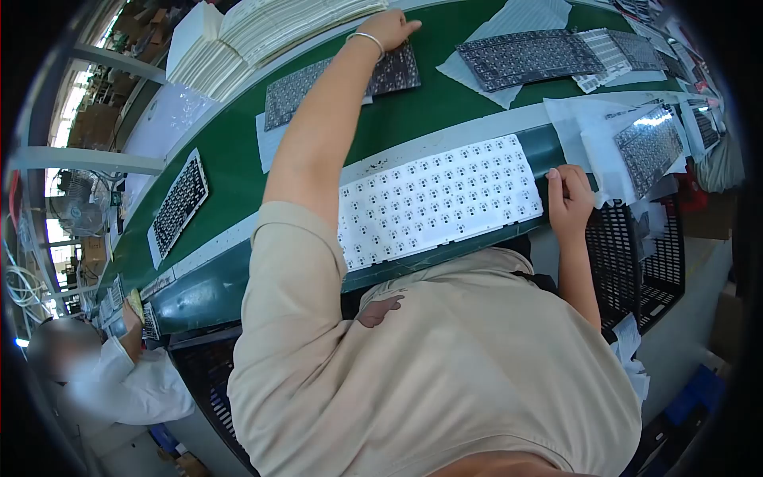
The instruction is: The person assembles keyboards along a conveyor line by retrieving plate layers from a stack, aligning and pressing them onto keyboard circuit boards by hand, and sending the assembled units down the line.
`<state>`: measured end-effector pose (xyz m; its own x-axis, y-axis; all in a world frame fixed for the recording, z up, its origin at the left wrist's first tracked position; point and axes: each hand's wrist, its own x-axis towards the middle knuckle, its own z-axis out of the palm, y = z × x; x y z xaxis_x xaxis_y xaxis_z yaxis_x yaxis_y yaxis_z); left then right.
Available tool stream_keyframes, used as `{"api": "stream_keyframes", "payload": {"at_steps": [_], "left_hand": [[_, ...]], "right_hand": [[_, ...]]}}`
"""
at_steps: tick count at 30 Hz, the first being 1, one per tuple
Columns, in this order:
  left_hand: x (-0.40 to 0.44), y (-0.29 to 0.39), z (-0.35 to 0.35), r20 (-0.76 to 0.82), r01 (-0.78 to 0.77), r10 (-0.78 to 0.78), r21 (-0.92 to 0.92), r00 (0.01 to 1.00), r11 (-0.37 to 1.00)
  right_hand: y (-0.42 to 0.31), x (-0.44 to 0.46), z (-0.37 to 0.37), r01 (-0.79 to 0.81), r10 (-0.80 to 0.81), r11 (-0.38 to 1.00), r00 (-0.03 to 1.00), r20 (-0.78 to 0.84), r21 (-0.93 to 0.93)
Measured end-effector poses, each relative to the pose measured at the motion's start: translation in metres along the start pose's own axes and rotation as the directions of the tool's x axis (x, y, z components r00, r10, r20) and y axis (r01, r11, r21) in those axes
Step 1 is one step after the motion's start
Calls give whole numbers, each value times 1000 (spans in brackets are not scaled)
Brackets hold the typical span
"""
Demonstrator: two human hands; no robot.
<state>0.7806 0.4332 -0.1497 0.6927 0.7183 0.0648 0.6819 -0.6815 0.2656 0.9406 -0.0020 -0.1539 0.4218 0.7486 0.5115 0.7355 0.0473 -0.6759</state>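
A white keyboard-shaped sheet [441,199] with rows of small dark marks lies in front of me on the bench edge. My right hand [570,195] is beside its right end, fingers curled in; whatever they hold, if anything, is hidden. My left hand [387,32] reaches across the green belt to the far side, above a dark keyboard plate [397,70]. Its fingers are bent together, and I cannot make out anything in them. Left of that plate, partly behind my forearm, is another dark plate [294,94] on white foam.
Stacked white sheets [270,36] stand beyond the green belt [238,151]. A keyboard piece [181,205] lies at left, dark plates [528,60] at far right. A wrapped plate [648,147] rests above a black basket [660,254]. A co-worker [131,381] sits at lower left.
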Motion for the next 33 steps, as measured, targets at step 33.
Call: {"api": "stream_keyframes", "payload": {"at_steps": [33], "left_hand": [[-218,-73,-228,-700,-628,-107,-688,706,362]], "right_hand": [[-236,120,337,514,-382,856,707,596,-61]]}}
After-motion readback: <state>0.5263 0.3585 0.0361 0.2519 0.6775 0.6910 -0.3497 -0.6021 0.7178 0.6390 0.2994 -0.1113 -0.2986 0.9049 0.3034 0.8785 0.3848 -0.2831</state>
